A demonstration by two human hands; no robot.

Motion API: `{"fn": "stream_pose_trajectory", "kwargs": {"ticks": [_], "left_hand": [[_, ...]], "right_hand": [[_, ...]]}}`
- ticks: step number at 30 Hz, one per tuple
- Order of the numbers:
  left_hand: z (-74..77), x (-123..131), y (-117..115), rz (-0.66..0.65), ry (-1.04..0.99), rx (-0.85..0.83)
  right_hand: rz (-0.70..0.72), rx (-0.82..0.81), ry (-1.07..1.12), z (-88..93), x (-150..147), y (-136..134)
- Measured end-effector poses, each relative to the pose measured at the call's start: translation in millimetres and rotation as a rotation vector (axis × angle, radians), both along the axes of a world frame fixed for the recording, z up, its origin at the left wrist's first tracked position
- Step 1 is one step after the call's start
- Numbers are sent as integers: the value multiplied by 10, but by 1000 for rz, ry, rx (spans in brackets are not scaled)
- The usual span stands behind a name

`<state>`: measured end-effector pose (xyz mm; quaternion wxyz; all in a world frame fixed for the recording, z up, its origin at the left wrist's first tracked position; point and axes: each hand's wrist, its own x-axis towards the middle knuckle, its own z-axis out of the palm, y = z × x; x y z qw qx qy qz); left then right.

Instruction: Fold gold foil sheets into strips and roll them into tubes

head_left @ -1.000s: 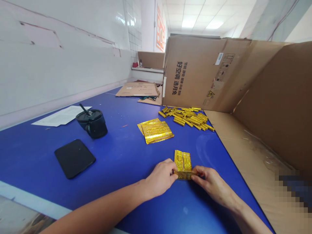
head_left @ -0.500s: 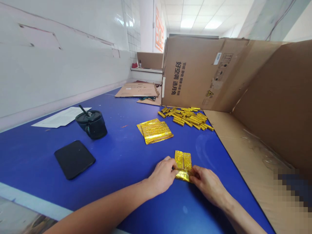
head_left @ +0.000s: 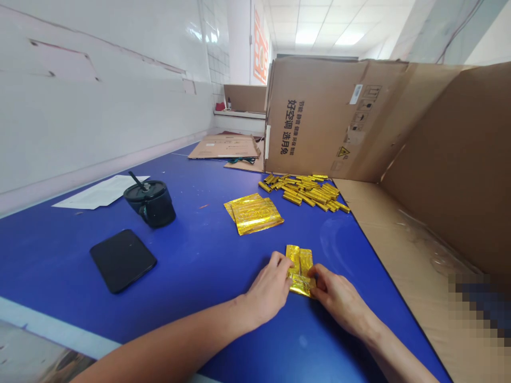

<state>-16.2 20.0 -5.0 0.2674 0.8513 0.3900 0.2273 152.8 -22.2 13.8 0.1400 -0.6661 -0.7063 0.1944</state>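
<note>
A shiny gold foil wrapper [head_left: 302,286] lies on the blue table between my hands. Its near part is a horizontal folded band, and two upright strips stand side by side beyond it. My left hand [head_left: 268,290] has its fingers bent over the wrapper's left side. On the right, the thumb and forefinger of my right hand [head_left: 339,298] pinch the end of the near band. Farther off, a small stack of flat gold foil wrappers [head_left: 258,215] rests on the table. Behind it to the right is a heap of narrow rolled or folded gold foil pieces [head_left: 311,192].
A dark lidded mug [head_left: 150,205] with a straw or stirrer, a black flat pad [head_left: 123,260] and a white paper sheet [head_left: 93,193] occupy the left. A large cardboard box [head_left: 319,117] walls the back and right. Flattened cardboard [head_left: 223,147] lies at the far end.
My left fingers have lifted and shifted slightly up along the wrapper, baring more of the near band. The right hand's fingers have moved slightly along the right edge.
</note>
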Motion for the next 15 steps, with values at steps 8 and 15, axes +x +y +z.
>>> {"fn": "stream_pose_trajectory", "kwargs": {"ticks": [8,15], "left_hand": [[14,5,-22,-4,99,50],[-15,0,-16,-23,233,150]], "right_hand": [[5,-5,-13,-13,-2,-8],[0,5,-72,2,-39,-4]]}}
